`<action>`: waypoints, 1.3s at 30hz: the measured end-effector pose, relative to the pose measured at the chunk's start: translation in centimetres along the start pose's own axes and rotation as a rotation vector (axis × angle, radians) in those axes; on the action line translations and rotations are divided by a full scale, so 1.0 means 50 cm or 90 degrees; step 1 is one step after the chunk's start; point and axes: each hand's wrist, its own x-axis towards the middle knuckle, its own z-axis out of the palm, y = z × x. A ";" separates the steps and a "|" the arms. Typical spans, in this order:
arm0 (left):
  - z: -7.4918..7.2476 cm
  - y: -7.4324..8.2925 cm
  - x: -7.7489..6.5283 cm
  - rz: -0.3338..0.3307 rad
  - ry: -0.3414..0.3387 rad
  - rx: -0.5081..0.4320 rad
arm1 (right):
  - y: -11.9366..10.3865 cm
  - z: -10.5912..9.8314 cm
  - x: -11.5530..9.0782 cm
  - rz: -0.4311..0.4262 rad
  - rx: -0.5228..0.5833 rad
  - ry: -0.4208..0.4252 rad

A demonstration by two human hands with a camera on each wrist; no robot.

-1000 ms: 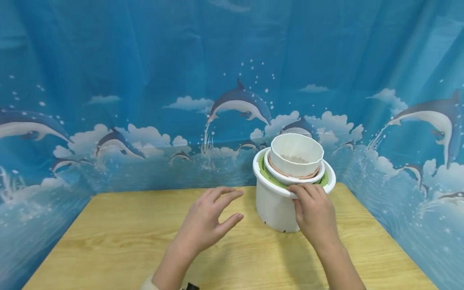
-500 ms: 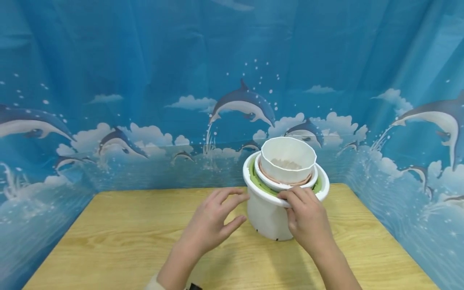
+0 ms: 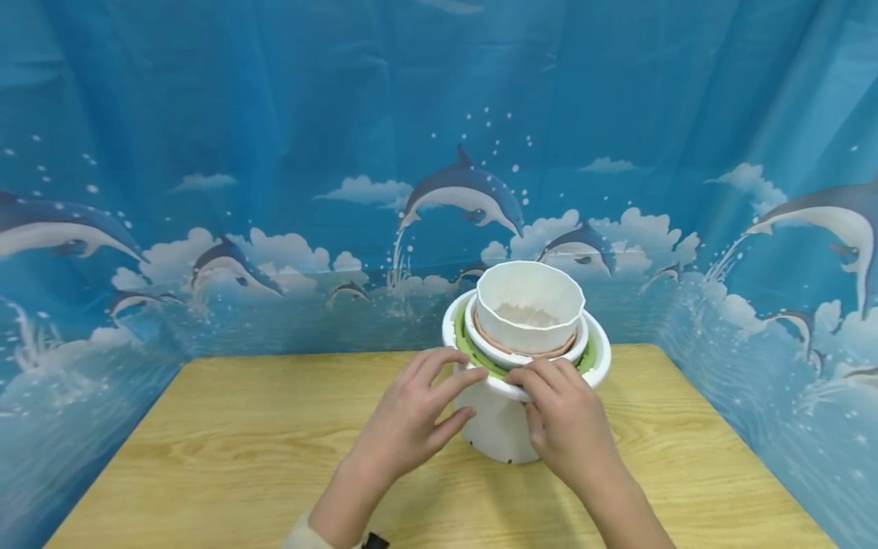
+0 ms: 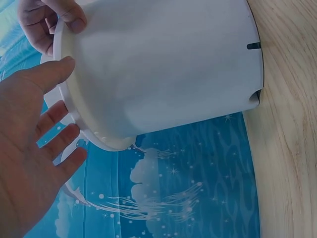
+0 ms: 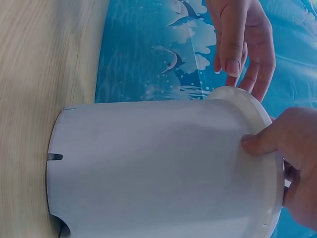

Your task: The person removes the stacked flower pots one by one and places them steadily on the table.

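Observation:
A large white plant pot (image 3: 497, 427) stands on the table with several smaller pots nested in its mouth. A green rim (image 3: 469, 343) shows first, then a white rim (image 3: 581, 339), a terracotta-coloured rim (image 3: 565, 349), and a faceted white pot (image 3: 530, 332) on top with something pale at its bottom. My right hand (image 3: 565, 419) grips the large pot's front rim, its thumb (image 5: 257, 143) against the outer wall in the right wrist view. My left hand (image 3: 414, 408) holds its fingers spread at the left side of that rim, the fingertips (image 4: 69, 133) right beside it.
The wooden table (image 3: 261, 435) extends to the left of the pots and in front of them. A blue curtain (image 3: 309, 152) printed with dolphins and clouds encloses the table at the back and both sides.
The nested pots have moved left and a little nearer, with my right hand gripping the rim. My left hand has shifted slightly right and now reaches the rim, fingers still spread.

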 end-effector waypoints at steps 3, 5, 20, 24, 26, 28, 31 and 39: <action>-0.001 0.000 0.002 0.002 0.004 0.000 | -0.005 0.000 0.001 -0.002 0.003 -0.006; -0.003 0.000 0.002 0.000 0.002 -0.003 | -0.008 0.000 0.001 -0.003 0.006 -0.009; -0.018 0.006 0.001 0.005 0.023 -0.005 | -0.043 0.001 0.002 -0.030 0.043 -0.021; -0.021 0.006 0.000 0.020 0.043 -0.007 | -0.055 -0.001 0.002 -0.036 0.058 -0.030; -0.024 0.007 -0.001 0.025 0.047 -0.004 | -0.060 -0.003 0.002 -0.041 0.064 -0.033; -0.026 0.008 -0.003 0.029 0.048 0.004 | -0.065 -0.005 0.001 -0.047 0.069 -0.035; -0.034 0.011 -0.003 0.033 0.039 0.021 | -0.071 -0.007 0.001 -0.058 0.075 -0.039; -0.061 0.020 -0.011 0.023 -0.008 0.044 | -0.088 -0.018 0.006 -0.094 0.084 -0.052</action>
